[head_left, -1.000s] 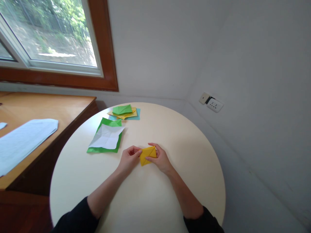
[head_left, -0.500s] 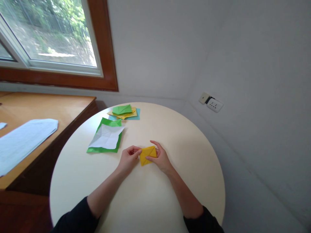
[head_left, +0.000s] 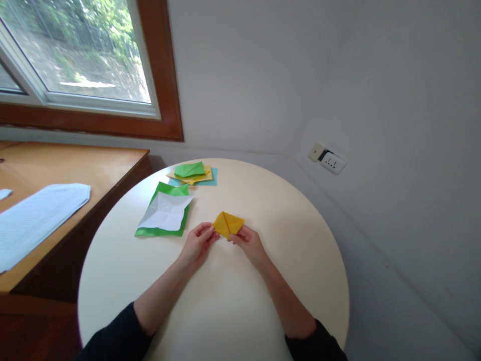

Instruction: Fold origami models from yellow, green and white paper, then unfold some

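A small folded yellow paper (head_left: 227, 223) is held over the middle of the round table, turned like a diamond with crease lines on its face. My left hand (head_left: 199, 241) pinches its left corner between thumb and fingers. At the lower right edge, my right hand (head_left: 250, 244) grips it, the thumb in front and the fingers partly hidden behind. Just left of my hands lies a creased white sheet (head_left: 163, 211) on top of a green sheet (head_left: 158, 232).
Toward the back of the round cream table (head_left: 240, 301) is a stack of folded papers (head_left: 191, 173) in green, yellow and blue. A wooden desk (head_left: 112, 165) with white papers (head_left: 45, 215) stands at left. Walls, a window and a socket (head_left: 332, 163) surround the table.
The yellow paper has turned from a squarish position to a diamond and moved slightly up. My right hand's fingers have closed in at its lower right edge.
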{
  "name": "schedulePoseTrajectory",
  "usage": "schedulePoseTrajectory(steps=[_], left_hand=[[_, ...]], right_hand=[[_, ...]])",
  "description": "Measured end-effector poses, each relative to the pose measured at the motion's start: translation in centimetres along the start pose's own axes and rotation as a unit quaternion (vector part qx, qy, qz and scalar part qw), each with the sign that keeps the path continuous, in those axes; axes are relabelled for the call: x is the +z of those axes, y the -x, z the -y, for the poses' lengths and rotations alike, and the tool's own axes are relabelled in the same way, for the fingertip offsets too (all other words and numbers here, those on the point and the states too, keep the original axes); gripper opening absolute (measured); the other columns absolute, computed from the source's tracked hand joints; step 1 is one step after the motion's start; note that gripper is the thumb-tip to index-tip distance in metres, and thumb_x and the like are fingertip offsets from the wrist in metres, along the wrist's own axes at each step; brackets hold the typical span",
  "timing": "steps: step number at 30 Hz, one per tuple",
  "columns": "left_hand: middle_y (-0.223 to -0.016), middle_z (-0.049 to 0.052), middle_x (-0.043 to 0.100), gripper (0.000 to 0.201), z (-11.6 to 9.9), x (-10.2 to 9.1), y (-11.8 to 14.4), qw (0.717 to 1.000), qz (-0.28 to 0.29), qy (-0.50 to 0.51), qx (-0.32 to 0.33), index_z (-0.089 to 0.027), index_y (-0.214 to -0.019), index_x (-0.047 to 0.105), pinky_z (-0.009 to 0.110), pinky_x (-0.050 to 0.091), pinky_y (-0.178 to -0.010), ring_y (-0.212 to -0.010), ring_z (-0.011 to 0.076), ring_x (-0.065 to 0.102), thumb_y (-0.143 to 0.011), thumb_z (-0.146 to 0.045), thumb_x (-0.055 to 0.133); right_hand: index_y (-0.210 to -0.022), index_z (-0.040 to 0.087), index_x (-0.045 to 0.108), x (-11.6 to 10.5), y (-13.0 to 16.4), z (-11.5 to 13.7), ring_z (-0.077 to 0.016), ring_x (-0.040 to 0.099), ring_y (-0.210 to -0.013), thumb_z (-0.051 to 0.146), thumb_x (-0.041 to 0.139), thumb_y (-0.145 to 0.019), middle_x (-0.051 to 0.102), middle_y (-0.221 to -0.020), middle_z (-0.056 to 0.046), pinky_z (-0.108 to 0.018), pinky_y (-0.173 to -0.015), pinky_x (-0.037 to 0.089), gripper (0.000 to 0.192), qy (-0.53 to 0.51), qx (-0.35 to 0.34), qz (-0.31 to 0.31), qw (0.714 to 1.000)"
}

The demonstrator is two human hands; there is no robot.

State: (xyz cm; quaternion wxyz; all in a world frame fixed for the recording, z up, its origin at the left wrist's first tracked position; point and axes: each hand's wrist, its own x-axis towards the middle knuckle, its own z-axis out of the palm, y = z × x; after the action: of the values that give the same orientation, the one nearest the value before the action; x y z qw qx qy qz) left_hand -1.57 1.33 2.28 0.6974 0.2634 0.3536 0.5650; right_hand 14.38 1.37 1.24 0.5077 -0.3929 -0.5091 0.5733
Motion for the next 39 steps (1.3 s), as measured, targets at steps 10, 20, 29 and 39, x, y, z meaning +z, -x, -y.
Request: schedulePoseTrajectory(steps=[10,20,29,39], left_hand=[[-0.073,0.002,0.065,0.031,0.3,-0.2,0.0,0.998,-0.009,-0.059,0.012,-0.013,-0.077,0.061,0.025,0.048,-0.071,-0.064,0.0096,0.059,-0.055,-0.026,0.077],[-0.056,-0.006,0.054,0.048,0.0,0.1,0.4,0.966,-0.01,-0.23,0.121,-0.016,-0.11,0.051,0.021,0.041,-0.055,-0.05,0.0077,0.049,-0.066,-0.029,0.065],[-0.074,0.005,0.068,0.034,-0.1,0.4,0.7,0.974,0.035,-0.201,0.097,-0.015,-0.09,0.058,0.033,0.048,-0.074,-0.068,0.0165,0.063,-0.062,-0.031,0.069],[-0.08,0.005,0.069,0.032,0.2,0.5,0.3,0.974,0.006,-0.194,0.118,-0.016,-0.079,0.059,0.032,0.049,-0.077,-0.077,0.0194,0.065,-0.055,-0.03,0.075]], right_hand=[[-0.078,0.017,0.065,-0.1,0.0,-0.9,-0.0146,0.06,-0.059,0.039,0.065,-0.066,0.065,-0.07,-0.003,-0.025,-0.053,0.042,0.025,0.072,-0.01,-0.035,0.997],[-0.087,0.022,0.068,-1.1,0.0,-1.4,-0.0167,0.056,-0.081,0.032,0.056,-0.077,0.062,-0.088,-0.006,-0.026,-0.062,0.044,0.018,0.199,-0.136,-0.14,0.96],[-0.088,0.027,0.069,-1.1,0.1,-1.2,-0.0168,0.054,-0.087,0.025,0.056,-0.076,0.059,-0.092,-0.005,-0.028,-0.069,0.047,0.019,0.199,-0.148,-0.138,0.959],[-0.083,0.022,0.068,-1.2,-0.4,-1.8,-0.018,0.061,-0.088,0.03,0.063,-0.069,0.065,-0.092,-0.005,-0.032,-0.076,0.051,0.018,0.075,-0.116,-0.141,0.98]])
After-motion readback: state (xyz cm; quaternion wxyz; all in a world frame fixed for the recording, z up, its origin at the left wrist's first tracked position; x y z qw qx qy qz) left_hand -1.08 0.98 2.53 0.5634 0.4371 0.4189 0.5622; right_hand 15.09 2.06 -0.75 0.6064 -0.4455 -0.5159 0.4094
